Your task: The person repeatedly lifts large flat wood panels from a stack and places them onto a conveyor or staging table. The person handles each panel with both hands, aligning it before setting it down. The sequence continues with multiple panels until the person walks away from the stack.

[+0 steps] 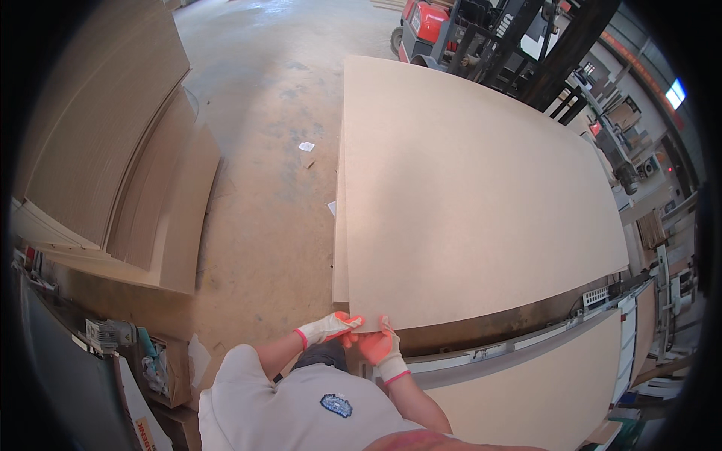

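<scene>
Evidently both sets of fingers are clamped at one corner of a large beige board [481, 195]. The left hand [331, 328] closes on the very tip of that corner, and the right hand [381, 347] pinches the near edge just beside it — thumb laid on top, the other fingers mostly hidden below. Each wears a white glove with an orange-coated palm and a pink cuff.

The board spreads from the lower centre of the frame up to the upper right, its broad face turned upward. A lower board [341, 255] shows as a narrow strip along its left side; what carries the pair cannot be made out.

Close to the hands, at the bottom of the frame, is the wearer's pale shirt [278, 410], with a blue patch [336, 406] on it. To the lower right, a bench [481, 356] with a grey metal edge bears another beige panel [534, 387].

Farther out, a red and black forklift [426, 24] stands beyond the board's far edge, at the upper right. Scraps of white paper [307, 146] lie on the floor [259, 180] at upper centre-left. A tall stack of boards [98, 128] fills the upper left — and a small motor [114, 332] sits at the lower left, near an open box [179, 370].
</scene>
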Tool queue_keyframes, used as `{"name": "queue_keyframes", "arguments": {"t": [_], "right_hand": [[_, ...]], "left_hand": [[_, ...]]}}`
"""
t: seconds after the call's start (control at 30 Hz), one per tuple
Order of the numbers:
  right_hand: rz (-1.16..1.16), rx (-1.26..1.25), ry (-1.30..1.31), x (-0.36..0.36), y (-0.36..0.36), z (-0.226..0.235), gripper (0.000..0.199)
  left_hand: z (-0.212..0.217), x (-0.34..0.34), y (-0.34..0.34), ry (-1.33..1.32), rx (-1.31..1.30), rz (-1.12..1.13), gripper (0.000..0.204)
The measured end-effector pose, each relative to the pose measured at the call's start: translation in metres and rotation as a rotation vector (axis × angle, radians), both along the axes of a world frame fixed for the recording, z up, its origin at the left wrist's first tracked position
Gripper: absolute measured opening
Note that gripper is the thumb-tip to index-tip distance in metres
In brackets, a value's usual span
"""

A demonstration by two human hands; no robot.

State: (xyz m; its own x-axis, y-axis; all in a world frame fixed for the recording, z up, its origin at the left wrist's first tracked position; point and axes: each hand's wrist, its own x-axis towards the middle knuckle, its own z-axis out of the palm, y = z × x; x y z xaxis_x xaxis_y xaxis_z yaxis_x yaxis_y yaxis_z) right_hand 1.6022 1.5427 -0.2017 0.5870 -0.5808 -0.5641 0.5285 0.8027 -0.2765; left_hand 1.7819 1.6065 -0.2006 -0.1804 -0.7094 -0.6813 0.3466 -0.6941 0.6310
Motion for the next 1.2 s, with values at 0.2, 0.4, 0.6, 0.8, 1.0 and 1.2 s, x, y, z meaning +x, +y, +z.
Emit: {"name": "queue_keyframes", "arguments": {"t": [0.2,0.4,0.6,0.8,1.0,1.2], "right_hand": [[-0.126,-0.062,0.113,-0.007,0.016,0.055,0.036],[-0.307,-0.242,0.149,-0.095,0.110,0.065,0.043],[-0.631,-0.142,0.740,-0.297,0.257,-0.044,0.052],[-0.783,-0.027,1.354,-0.508,0.406,-0.081,0.045],[-0.785,0.327,1.869,-0.518,0.564,-0.064,0.072],[-0.797,0.495,1.992,-0.369,0.667,-0.088,0.069]], "left_hand": [[0.021,-0.016,0.007,0.029,-0.172,0.030,0.058],[0.061,-0.091,0.072,-0.016,-0.185,-0.473,0.056],[-0.015,-0.107,0.143,-0.383,-0.252,-0.760,0.053],[-0.008,0.009,0.150,0.053,0.087,0.218,0.090],[-0.011,0.054,0.149,0.063,-0.167,0.661,0.072],[-0.015,0.130,0.188,-0.113,-0.159,0.628,0.077]]}}
